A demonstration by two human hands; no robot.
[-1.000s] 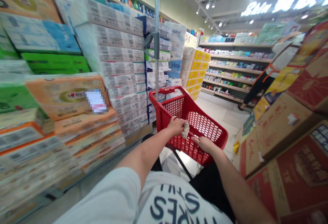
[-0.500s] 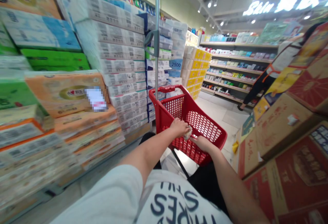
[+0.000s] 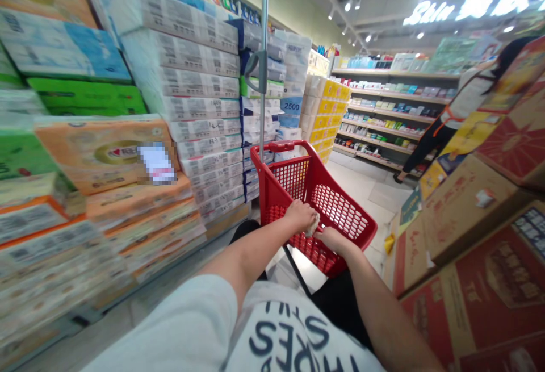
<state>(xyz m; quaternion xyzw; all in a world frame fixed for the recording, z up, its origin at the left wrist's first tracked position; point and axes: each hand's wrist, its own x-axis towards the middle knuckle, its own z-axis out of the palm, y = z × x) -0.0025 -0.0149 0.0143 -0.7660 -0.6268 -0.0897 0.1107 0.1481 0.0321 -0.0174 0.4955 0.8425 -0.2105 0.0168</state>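
A red plastic shopping cart [image 3: 340,213] with a perforated basket stands in front of me in a store aisle. My left hand [image 3: 300,216] rests on its near rim, fingers closed around a small crumpled pale wad [image 3: 314,224]. My right hand [image 3: 332,239] lies on the same rim just to the right, fingers curled over the edge. A grey metal pole [image 3: 263,59] rises from the cart's far left corner.
Stacked packs of tissue and paper goods [image 3: 187,105] wall the left side. Brown and red cartons [image 3: 477,235] pile up on the right. Shelves [image 3: 383,116] line the far end, where a person in an orange apron [image 3: 447,122] bends forward. Pale floor [image 3: 366,184] lies ahead.
The cart and both hands have shifted slightly forward along the aisle. The pale wad has sunk deeper into my left hand.
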